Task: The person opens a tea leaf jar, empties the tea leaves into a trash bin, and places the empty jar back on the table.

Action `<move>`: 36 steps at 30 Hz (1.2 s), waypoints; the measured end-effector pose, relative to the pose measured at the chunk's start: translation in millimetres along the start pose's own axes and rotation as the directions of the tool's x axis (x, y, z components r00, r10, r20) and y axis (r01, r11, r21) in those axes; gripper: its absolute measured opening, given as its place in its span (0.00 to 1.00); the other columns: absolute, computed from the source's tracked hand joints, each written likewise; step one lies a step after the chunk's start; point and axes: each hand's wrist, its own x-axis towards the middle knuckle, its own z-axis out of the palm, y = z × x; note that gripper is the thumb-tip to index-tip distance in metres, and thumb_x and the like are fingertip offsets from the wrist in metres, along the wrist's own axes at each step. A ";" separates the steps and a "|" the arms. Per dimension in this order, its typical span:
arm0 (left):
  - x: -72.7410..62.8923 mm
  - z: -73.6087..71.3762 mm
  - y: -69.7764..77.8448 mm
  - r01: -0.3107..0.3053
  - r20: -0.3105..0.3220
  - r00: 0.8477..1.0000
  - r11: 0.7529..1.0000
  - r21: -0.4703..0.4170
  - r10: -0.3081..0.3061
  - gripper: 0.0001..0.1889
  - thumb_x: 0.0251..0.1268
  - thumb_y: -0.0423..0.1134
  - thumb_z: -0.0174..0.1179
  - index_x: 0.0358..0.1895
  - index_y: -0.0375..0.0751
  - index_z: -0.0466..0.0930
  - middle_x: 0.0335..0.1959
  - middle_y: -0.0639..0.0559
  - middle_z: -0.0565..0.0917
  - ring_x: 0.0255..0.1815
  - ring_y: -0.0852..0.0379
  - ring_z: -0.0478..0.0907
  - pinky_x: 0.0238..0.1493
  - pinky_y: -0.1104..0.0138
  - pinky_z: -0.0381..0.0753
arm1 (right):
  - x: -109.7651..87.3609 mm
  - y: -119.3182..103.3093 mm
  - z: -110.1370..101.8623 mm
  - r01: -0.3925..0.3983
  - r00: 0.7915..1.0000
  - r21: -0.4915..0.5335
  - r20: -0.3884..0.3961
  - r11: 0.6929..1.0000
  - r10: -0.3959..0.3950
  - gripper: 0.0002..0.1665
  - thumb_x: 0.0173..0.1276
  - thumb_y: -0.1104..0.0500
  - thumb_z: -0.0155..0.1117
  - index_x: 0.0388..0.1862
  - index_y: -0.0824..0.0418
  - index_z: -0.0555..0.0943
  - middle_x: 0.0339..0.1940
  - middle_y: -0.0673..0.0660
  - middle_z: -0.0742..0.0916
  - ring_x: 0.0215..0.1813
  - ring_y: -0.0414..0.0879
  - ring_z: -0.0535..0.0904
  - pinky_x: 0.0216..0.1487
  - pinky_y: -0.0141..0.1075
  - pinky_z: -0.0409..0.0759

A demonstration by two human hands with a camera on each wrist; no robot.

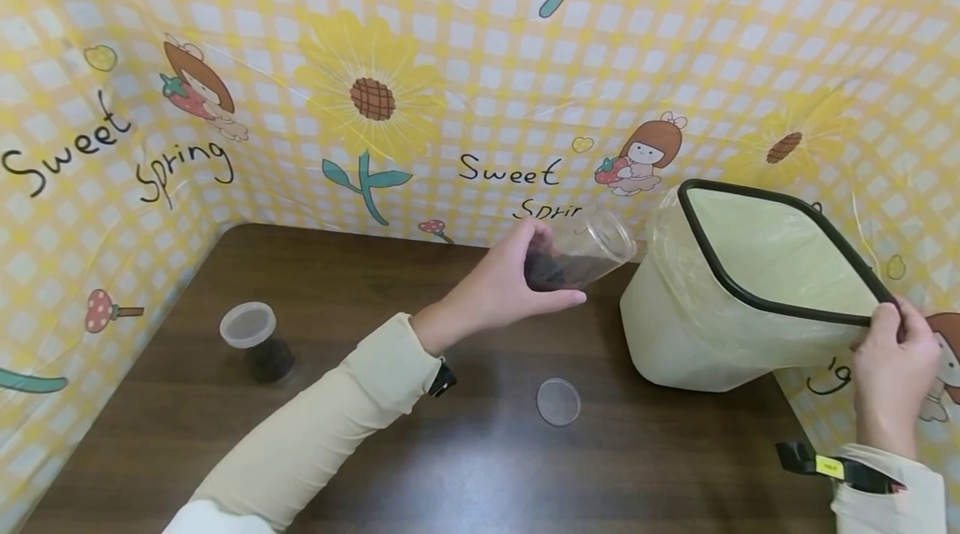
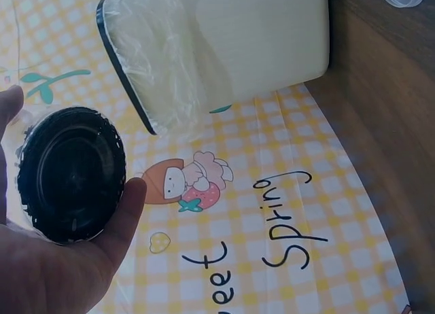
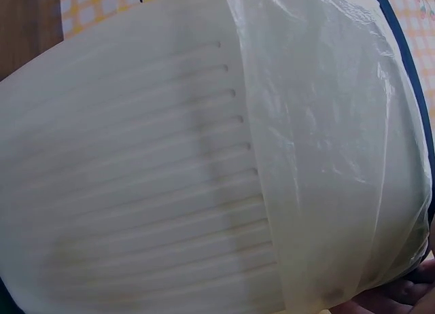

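My left hand [image 1: 510, 276] grips a clear plastic jar [image 1: 577, 255], tilted with its open mouth toward the bin. Dark contents lie in the jar's lower end, and the left wrist view shows its round base [image 2: 73, 175] as black. With fingers and thumb, my right hand [image 1: 896, 367] pinches the black rim of a white trash bin [image 1: 675, 334]. The bin leans, its opening facing up and toward me. A thin translucent liner [image 3: 326, 137] is folded over its outside under the rim. In the right wrist view the bin's ribbed side [image 3: 149, 171] fills most of the picture.
A clear round lid [image 1: 558, 402] lies flat on the dark wooden table [image 1: 480, 467]. At the left stands a second jar [image 1: 268, 357] with a whitish lid and dark contents. Yellow checked cloth [image 1: 480, 84] walls the table's back and sides.
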 end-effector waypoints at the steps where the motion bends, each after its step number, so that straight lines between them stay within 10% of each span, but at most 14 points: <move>1: 2.2 0.9 0.8 0.004 0.006 1.000 1.000 -0.001 -0.004 0.34 0.54 0.48 0.77 0.58 0.41 0.67 0.53 0.53 0.79 0.54 0.58 0.75 0.59 0.63 0.74 | -0.1 0.3 -0.2 0.002 1.000 -0.001 0.000 1.000 -0.002 0.13 0.81 0.51 0.45 0.49 0.47 0.79 0.21 0.41 0.71 0.21 0.33 0.65 0.22 0.22 0.62; 36: 52.3 19.1 28.3 0.033 0.063 0.997 0.989 0.145 -0.042 0.37 0.54 0.56 0.76 0.60 0.42 0.68 0.52 0.54 0.78 0.57 0.58 0.75 0.59 0.67 0.73 | 6.6 2.5 -0.6 -0.022 1.000 0.039 0.010 0.999 0.022 0.12 0.81 0.52 0.47 0.38 0.46 0.77 0.20 0.44 0.71 0.21 0.35 0.65 0.21 0.24 0.62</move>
